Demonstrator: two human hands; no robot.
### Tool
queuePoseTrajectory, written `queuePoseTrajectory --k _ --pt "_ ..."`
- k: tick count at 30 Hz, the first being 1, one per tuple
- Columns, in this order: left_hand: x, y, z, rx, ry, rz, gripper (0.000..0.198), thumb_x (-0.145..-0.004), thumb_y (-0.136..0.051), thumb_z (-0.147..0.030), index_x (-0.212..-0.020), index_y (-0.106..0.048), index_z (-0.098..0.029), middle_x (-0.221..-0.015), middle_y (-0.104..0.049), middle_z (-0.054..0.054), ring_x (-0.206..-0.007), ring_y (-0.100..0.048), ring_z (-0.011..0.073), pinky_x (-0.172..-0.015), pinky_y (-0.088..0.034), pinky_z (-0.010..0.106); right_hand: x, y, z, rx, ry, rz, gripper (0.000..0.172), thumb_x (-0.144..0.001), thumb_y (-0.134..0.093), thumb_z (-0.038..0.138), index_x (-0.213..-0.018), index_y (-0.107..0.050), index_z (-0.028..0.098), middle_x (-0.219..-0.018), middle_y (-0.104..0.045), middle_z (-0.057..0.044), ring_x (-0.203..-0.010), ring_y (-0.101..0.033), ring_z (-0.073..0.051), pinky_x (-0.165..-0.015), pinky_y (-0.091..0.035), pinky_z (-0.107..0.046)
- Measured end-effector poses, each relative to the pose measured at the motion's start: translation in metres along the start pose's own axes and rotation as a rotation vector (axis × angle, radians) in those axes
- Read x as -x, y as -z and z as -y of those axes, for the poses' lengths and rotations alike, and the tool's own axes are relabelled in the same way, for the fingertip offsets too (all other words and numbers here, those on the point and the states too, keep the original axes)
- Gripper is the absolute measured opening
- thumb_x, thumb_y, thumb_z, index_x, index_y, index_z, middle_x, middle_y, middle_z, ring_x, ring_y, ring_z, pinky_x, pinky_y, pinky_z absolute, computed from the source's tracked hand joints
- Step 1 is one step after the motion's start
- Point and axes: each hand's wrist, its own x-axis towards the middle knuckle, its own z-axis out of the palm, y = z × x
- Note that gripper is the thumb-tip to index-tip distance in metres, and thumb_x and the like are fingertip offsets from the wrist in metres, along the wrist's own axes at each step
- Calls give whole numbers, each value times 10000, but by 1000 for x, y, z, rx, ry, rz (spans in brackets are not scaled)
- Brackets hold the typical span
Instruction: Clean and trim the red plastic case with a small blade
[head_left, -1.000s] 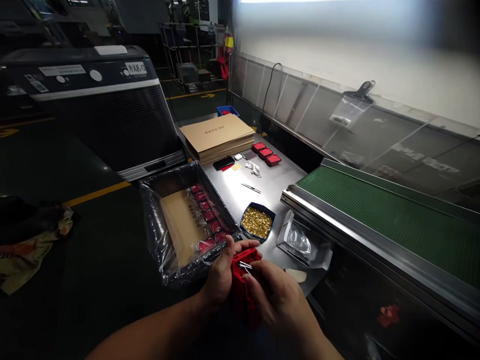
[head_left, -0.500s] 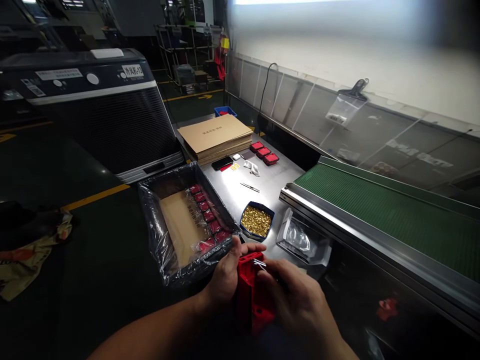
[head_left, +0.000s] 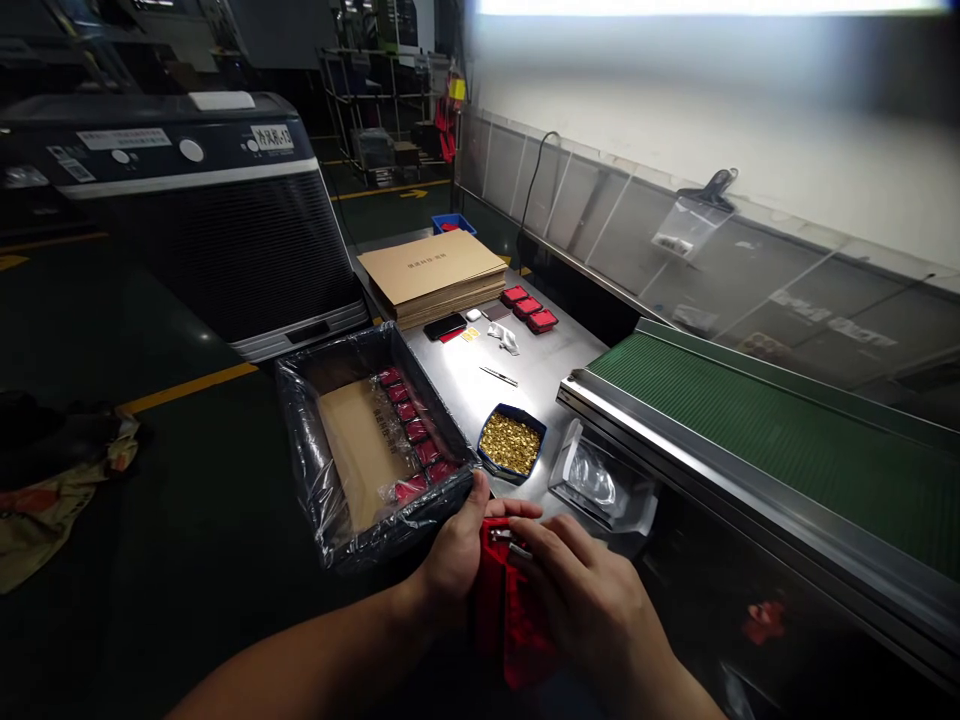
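Observation:
A red plastic housing (head_left: 510,610) with a dark side stands tilted between my hands, low in the middle of the view. My left hand (head_left: 459,545) is wrapped round its left side, thumb up and fingers behind the top edge. At the housing's upper end, my right hand (head_left: 592,590) has bent fingers around a thin silvery piece (head_left: 519,550); its exact kind cannot be made out. The fingers hide part of the housing's right side. Just beyond stands a blue bin (head_left: 541,440) of small brass-coloured parts (head_left: 510,443).
To the left is a plastic-lined crate (head_left: 300,470) with cardboard and several red pieces. Cardboard sheets (head_left: 431,265), a phone (head_left: 445,326), red blocks (head_left: 528,307) and a thin knife-like tool (head_left: 499,376) lie on the metal table. A green conveyor (head_left: 750,420) runs along the right.
My right fingers have moved over the housing's top end, and the silvery piece now lies lower and flatter there. The housing has shifted slightly down; my left hand keeps its hold.

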Motion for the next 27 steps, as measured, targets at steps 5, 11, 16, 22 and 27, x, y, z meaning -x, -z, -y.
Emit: queuePoseTrajectory --k 5,11,16,22,27 --pt "-1 -3 2 -15 25 -31 800 -959 -325 -746 -1158 -626 -32 -939 -650 194 -811 -672 244 -734 -535 296 -5 3 1 63 90 -58 229 -979 -500 143 -1162 -637 146 -882 -665 -55 -740 -645 -112 -607 -511 -218" --pt "-4 -5 0 69 61 12 803 -981 -251 -728 -1101 -637 -34 -932 -650 182 -752 -659 215 -731 -541 301 13 7 1 -169 -189 -181 245 -960 -573 162 -1199 -614 203 -963 -652 -29 -839 -637 -65 -722 -525 -156" --pt "-7 -4 4 204 114 60 780 -959 -264 -767 -1069 -622 -82 -924 -656 174 -802 -663 246 -785 -541 348 24 2 -1 -214 24 -257 250 -1025 -465 384 -1114 -572 177 -886 -680 -49 -828 -660 -135 -833 -550 -302" --pt "-7 -16 6 332 307 -201 718 -973 -279 -720 -949 -612 -84 -882 -663 207 -786 -676 313 -724 -549 403 33 -10 18 -506 -255 -370 291 -1038 -337 371 -1004 -567 196 -766 -602 -73 -746 -622 -186 -631 -503 -303" --pt "-7 -3 18 38 138 -339 586 -980 -447 -661 -1039 -600 -98 -1007 -649 145 -978 -642 262 -894 -520 349 18 -12 17 -1029 -870 -505 452 -988 -407 587 -826 -543 188 -536 -444 10 -486 -428 -112 -510 -414 -257"
